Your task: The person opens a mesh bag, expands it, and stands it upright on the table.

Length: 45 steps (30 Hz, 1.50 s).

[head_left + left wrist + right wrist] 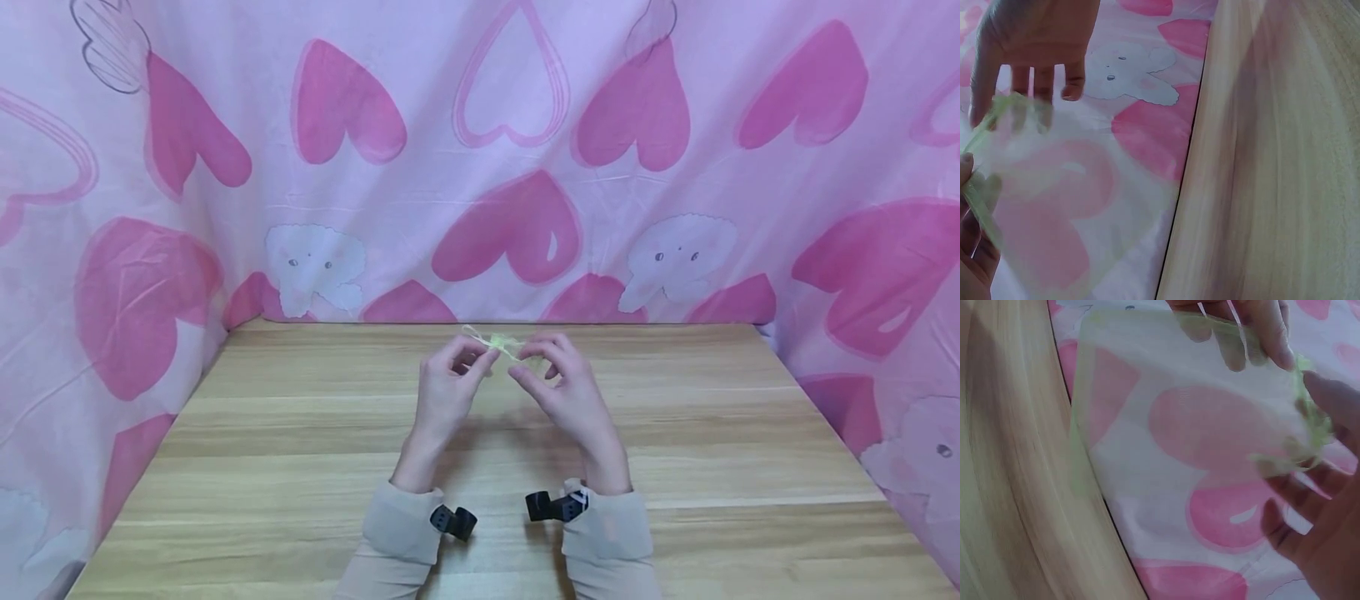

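A sheer, pale green drawstring organza bag is held up between the two hands, its ruffled edge and thin cords toward the person. My left hand pinches the bag near that edge, thumb in front and fingers behind the mesh. In the left wrist view, the left hand shows only partly at the lower left. My right hand is at the bag's other side, thumb and fingers spread apart. In the right wrist view, fingertips of the right hand touch the mesh by the ruffle.
Below the hands lies a wood-grain table. A pink curtain with hearts and white cartoon figures hangs behind and along both sides. Small black wrist cameras, one on the left cuff, the other on the right cuff, face inward.
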Each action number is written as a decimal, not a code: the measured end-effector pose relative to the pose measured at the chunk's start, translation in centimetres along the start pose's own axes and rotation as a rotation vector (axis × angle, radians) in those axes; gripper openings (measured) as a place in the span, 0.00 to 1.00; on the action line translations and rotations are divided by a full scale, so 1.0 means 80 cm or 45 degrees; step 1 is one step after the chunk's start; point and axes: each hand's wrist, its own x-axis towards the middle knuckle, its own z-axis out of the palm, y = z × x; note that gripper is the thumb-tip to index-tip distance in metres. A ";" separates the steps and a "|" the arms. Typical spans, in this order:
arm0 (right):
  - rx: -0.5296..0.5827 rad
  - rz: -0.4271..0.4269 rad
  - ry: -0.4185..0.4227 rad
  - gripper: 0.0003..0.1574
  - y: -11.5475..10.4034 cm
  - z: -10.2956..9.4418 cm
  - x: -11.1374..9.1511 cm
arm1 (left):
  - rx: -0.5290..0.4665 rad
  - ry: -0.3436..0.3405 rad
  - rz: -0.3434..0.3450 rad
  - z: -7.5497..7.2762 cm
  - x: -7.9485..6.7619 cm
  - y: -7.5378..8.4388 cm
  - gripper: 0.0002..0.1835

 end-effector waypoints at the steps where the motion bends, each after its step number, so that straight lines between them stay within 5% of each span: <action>1: -0.023 0.018 -0.017 0.13 0.001 0.000 0.000 | 0.001 -0.001 0.000 0.000 0.000 0.000 0.05; 10: -0.077 0.110 -0.027 0.09 0.001 -0.002 0.001 | 0.110 -0.056 0.020 -0.007 0.001 -0.008 0.06; 14: -0.094 0.140 -0.039 0.08 0.001 -0.004 0.001 | 0.223 -0.097 0.056 -0.015 0.002 -0.008 0.15; 19: -0.102 0.139 -0.077 0.08 -0.001 -0.006 0.003 | 0.353 -0.154 0.246 -0.025 0.008 0.004 0.24; 25: -0.110 0.055 -0.137 0.08 -0.006 -0.004 0.003 | 0.529 -0.336 0.449 -0.028 0.014 0.012 0.20; 31: -0.105 0.027 -0.192 0.07 -0.011 -0.002 0.001 | 0.559 -0.432 0.385 -0.027 0.010 0.007 0.15; 39: -0.096 0.047 -0.193 0.08 -0.013 -0.005 -0.001 | 0.501 -0.433 0.447 -0.026 0.009 0.004 0.11; 45: -0.111 0.085 -0.217 0.09 -0.014 -0.009 -0.003 | 0.548 -0.546 0.326 -0.030 0.006 0.000 0.11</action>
